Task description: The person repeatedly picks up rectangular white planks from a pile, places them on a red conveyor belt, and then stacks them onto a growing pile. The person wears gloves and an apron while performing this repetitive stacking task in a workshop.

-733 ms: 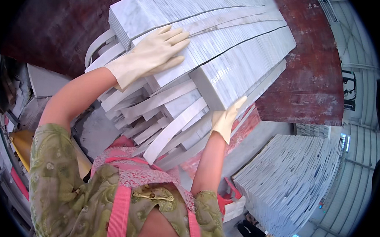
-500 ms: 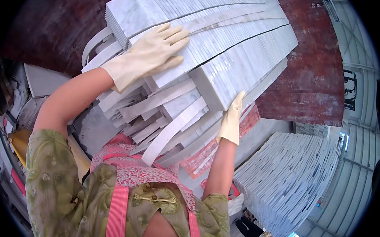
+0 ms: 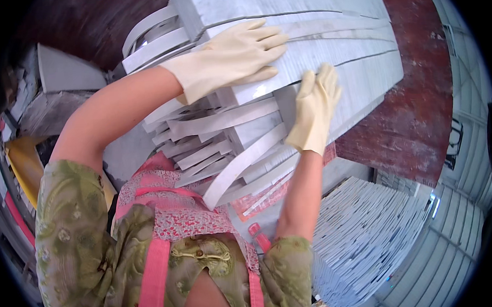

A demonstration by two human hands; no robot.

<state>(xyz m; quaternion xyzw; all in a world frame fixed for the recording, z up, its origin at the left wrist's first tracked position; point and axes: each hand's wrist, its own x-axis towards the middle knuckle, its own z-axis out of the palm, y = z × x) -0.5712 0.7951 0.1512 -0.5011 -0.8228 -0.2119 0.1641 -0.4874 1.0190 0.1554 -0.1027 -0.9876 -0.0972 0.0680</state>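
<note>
Rows of thin white marble tiles (image 3: 358,70), standing packed side by side, fill the upper middle. My left hand (image 3: 232,57), in a cream rubber glove, lies flat across the tops of the middle row, fingers stretched out and somewhat apart. My right hand (image 3: 315,102), gloved the same way, rests at the near end of the right-hand row, its fingers reaching forward over the top edge. Neither hand is wrapped round anything. Pale curved strips (image 3: 246,164) and shorter offcuts jut out below the rows toward me. A long pale strip (image 3: 328,28) lies along the tops of the tiles.
A dark red, scuffed board (image 3: 410,100) extends beyond the tiles on the right. Lower right stands a large stack of thin pale slabs (image 3: 367,236). At left are grey slabs (image 3: 69,71) and a yellow piece (image 3: 24,165). My pink apron (image 3: 188,220) is close to the offcuts.
My right hand has moved up from the side of the right-hand row onto its near top edge. My left hand still lies on the tiles. The whole view has shifted slightly.
</note>
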